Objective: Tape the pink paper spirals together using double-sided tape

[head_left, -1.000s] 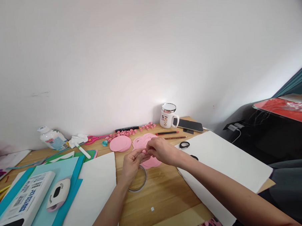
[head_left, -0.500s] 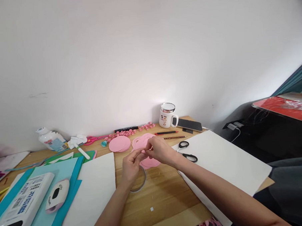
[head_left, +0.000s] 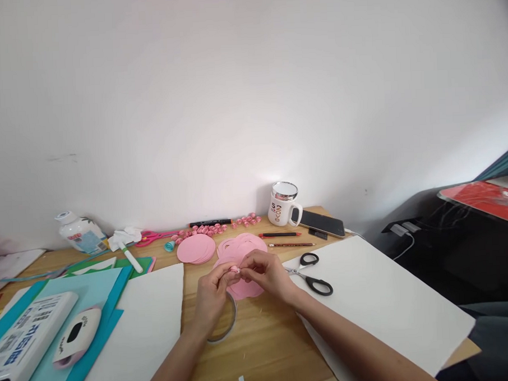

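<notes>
Between my hands is a small rolled pink paper rose (head_left: pixel 234 268). My left hand (head_left: pixel 211 296) pinches it from the left, while the fingertips of my right hand (head_left: pixel 266 273) close on its right edge. Just behind and beneath them lie loose pink paper cutouts (head_left: pixel 245 248). A stack of pink paper circles (head_left: pixel 195 248) sits to their left. Several finished-looking pink paper roses (head_left: pixel 209 230) form a row near the wall. A roll of tape (head_left: pixel 233 321) lies flat by my left wrist, partly covered. Black-handled scissors (head_left: pixel 319 286) rest right of my right hand.
A white mug (head_left: pixel 280 210) and a phone (head_left: pixel 323 224) stand and lie at the back right. White paper sheets (head_left: pixel 367 286) flank my arms. At left are coloured papers (head_left: pixel 98 293), a white box (head_left: pixel 33 329), a tape dispenser (head_left: pixel 79 336) and a bottle (head_left: pixel 81 234).
The view has shifted slightly. My right hand has lowered a little and turned, so the pink paper rose shows more clearly between both hands' fingertips.
</notes>
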A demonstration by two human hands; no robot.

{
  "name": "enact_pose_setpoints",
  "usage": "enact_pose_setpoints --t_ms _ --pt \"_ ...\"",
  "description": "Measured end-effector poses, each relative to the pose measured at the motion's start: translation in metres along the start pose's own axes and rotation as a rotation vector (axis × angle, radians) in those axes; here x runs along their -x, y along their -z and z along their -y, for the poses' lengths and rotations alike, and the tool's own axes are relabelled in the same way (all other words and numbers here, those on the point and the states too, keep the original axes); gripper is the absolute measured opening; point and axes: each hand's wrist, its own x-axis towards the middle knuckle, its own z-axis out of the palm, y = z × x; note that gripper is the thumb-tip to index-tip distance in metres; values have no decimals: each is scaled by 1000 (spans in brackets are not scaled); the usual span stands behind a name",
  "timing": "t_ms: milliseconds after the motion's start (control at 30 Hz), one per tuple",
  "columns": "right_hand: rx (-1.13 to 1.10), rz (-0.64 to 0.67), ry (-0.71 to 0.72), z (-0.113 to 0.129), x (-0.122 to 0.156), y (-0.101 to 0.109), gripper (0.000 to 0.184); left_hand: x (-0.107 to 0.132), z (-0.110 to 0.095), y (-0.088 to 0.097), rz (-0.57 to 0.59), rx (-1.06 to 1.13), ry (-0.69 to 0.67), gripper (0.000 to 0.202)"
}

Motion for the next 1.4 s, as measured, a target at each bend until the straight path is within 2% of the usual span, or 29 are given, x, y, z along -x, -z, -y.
enact_pose_setpoints --t_ms 67,233,367,433,533,667,833,900,967,1067,1133,1200,1233,1400 --pt "-47 0 0 -6 2 -2 19 0 1 0 4 -32 12 19" --pt "-260 27 -172 -17 5 -4 24 -2 3 1 34 -149 -13 20" --pt "-289 54 -205 -22 7 -4 23 -5 4 3 20 -182 -28 18" --pt "-233 49 -165 -22 7 -5 19 -6 4 4 40 -119 42 18" --pt "-46 -26 -16 -18 8 -5 14 -6 3 1 41 5 148 18" --pt "106 -96 146 -13 10 -5 10 -2 4 -8 -46 187 210 18" --pt "169 -137 219 -11 11 -4 11 -3 6 -9 -106 322 272 21" --pt "137 -115 200 -9 11 -2 10 -6 6 -4 -147 358 293 28" --pt "73 -27 154 -6 10 0 13 -8 7 2 -186 356 285 35" --pt "-12 97 73 -3 10 1 30 -9 8 7 -199 242 235 36" --pt "-50 100 19 -2 11 -1 30 -8 9 7 -171 170 210 35" --pt "-119 94 -43 -3 12 -3 17 -6 10 5 -144 130 192 35" --pt "-156 96 -74 -4 12 -4 17 -6 10 4 -137 114 182 34" --pt "-128 42 -144 -10 11 -5 27 -3 8 2 -123 18 120 27"
